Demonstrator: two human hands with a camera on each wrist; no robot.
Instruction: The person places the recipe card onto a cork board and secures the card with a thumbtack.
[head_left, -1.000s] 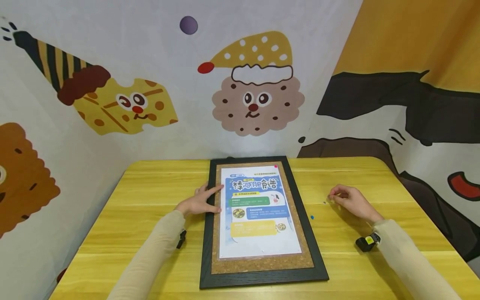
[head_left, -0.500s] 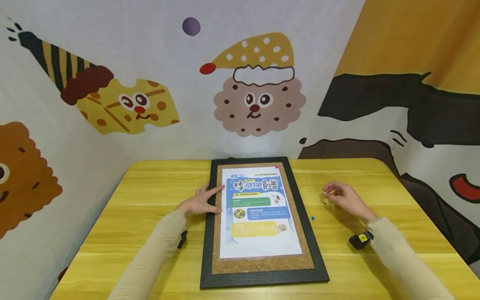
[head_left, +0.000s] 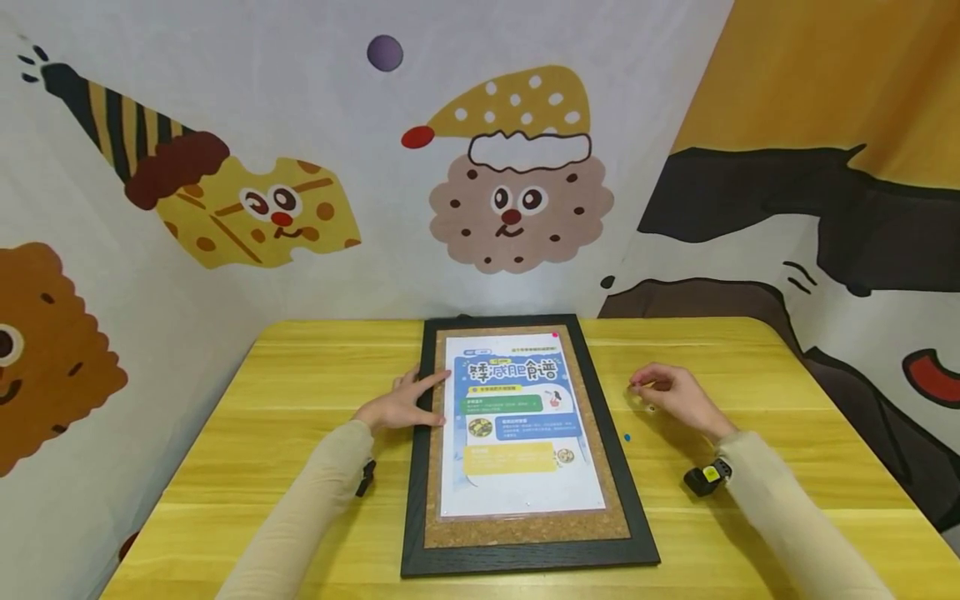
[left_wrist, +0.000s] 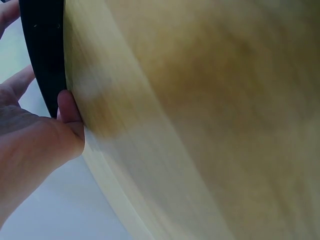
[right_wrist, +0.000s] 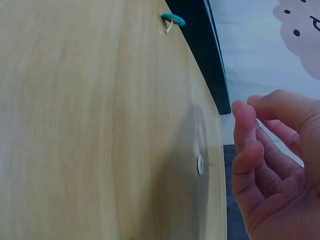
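Note:
A corkboard [head_left: 525,531] in a black frame lies on the table, with a laminated poster [head_left: 517,492] on it. A pink thumbtack [head_left: 555,335] sits in the poster's top right corner. My left hand [head_left: 393,408] rests over the frame's left side. Its thumb and index finger are spread onto the poster's edge; another finger touches the frame's outer side in the left wrist view. Right of the board, my right hand [head_left: 678,398] is raised above the table, pinching a tiny thumbtack mostly hidden by the fingertips [right_wrist: 244,114].
A blue thumbtack [head_left: 627,437] lies beside the frame's right edge, its point visible in the right wrist view. A white thumbtack [right_wrist: 200,165] lies on the table below my right hand. A cartoon-printed cloth [head_left: 405,292] hangs behind the wooden table [head_left: 300,467].
My right hand has lifted from the table and moved left toward the board, its fingertips together. The left hand, board and poster stay in place.

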